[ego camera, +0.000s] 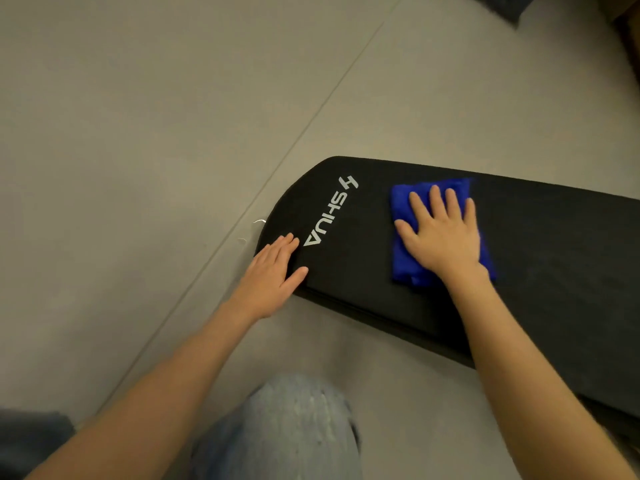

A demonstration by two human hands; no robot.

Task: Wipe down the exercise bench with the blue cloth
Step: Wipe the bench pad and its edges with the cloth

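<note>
right hand presses flat, fingers spread, on the blue cloth atop the black bench lettered "shua", left hand resting open by its end.

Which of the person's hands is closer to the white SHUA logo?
Left. The left hand rests on the bench just beside the SHUA logo; the right hand presses the blue cloth farther along.

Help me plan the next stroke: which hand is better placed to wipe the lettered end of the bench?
Right. The right hand presses flat on the folded blue cloth atop the black padded exercise bench, beside the white lettering; the left hand rests bare on the bench's rounded end.
</note>
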